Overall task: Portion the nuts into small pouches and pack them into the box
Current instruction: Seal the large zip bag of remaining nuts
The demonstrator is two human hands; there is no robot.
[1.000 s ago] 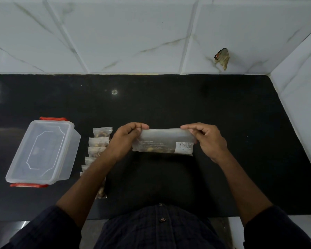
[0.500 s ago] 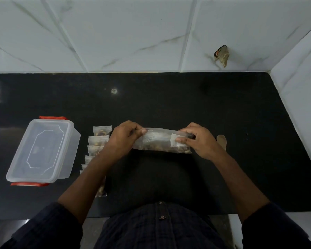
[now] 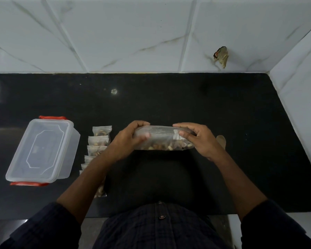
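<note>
Portioning looks mostly done; packing not begun.
Your left hand (image 3: 127, 141) and right hand (image 3: 199, 141) grip the bag (image 3: 162, 139); filled pouches (image 3: 99, 141) wait beside the lidded box (image 3: 43, 150).

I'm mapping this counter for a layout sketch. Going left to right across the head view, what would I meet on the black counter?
Lidded plastic box → column of small filled pouches → left hand → big bag of nuts, gripped at both ends → right hand → wooden scoop poking out beyond it.
</note>
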